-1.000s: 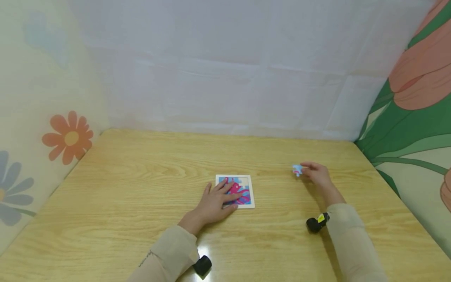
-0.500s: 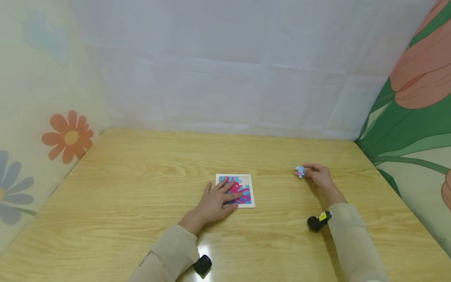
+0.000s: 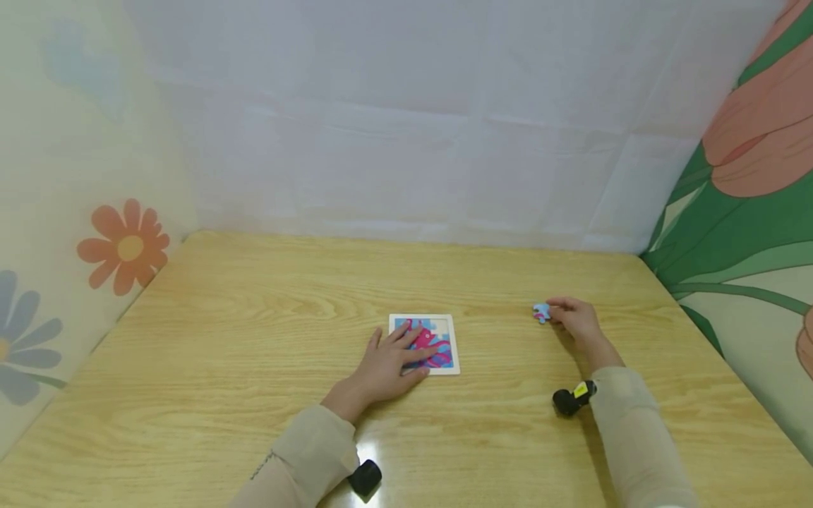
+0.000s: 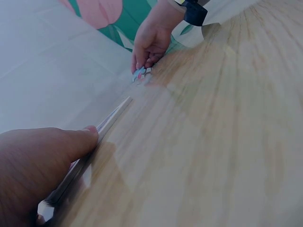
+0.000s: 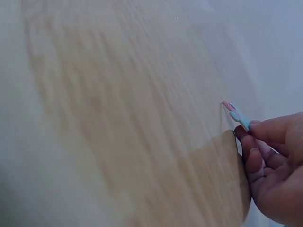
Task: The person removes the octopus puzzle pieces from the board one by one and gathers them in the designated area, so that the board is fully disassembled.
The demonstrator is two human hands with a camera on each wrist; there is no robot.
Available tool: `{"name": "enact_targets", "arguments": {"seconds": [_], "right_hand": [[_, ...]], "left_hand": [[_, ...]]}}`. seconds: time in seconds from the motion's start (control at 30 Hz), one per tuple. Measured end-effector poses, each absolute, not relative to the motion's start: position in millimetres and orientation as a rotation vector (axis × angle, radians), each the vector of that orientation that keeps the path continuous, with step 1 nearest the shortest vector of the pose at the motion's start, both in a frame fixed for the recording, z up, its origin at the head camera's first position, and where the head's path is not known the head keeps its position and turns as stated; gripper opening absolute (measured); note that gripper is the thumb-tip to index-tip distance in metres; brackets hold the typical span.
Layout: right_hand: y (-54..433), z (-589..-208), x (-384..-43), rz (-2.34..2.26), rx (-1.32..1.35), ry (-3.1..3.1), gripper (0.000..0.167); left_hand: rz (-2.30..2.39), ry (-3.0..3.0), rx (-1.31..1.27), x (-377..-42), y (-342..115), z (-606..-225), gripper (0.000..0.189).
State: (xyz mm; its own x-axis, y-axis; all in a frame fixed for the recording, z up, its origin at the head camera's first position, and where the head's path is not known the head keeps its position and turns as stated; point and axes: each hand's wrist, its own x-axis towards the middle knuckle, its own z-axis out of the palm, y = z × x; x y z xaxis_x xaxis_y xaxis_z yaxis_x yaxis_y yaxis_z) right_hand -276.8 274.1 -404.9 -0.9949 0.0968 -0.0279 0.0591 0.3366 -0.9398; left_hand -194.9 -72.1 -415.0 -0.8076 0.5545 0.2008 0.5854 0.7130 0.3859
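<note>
A small light-blue and pink jigsaw piece (image 3: 541,312) is pinched between the thumb and fingers of my right hand (image 3: 576,323), low over the table on the right. In the right wrist view the jigsaw piece (image 5: 236,116) is seen nearly edge-on, tilted at the fingertips. My left hand (image 3: 390,367) lies with spread, straight fingers across a white-framed jigsaw puzzle (image 3: 455,353). The puzzle shows a pink figure on blue, and a pale gap shows at its upper right corner. Part of the picture is hidden under the fingers. In the left wrist view the left thumb rests along the frame's edge (image 4: 113,116).
The wooden table (image 3: 267,296) spreads around both hands. A white sheet (image 3: 406,127) hangs behind it, and walls with painted flowers stand left and right. A black wrist camera (image 3: 569,401) sits at the right cuff, another black wrist camera (image 3: 365,478) at the left.
My right hand has shifted slightly right and toward me, with the jigsaw piece turned a little in its fingers. The left hand and the puzzle have stayed put.
</note>
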Motion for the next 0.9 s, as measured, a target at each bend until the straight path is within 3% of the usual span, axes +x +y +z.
{"name": "enact_targets", "arguments": {"seconds": [0.9], "right_hand": [[276.0, -405.8, -277.1, 1.840, -0.205, -2.522, 0.034]], "left_hand": [[-0.670, -2.826, -0.966, -195.2, -72.4, -414.7, 0.037]]}}
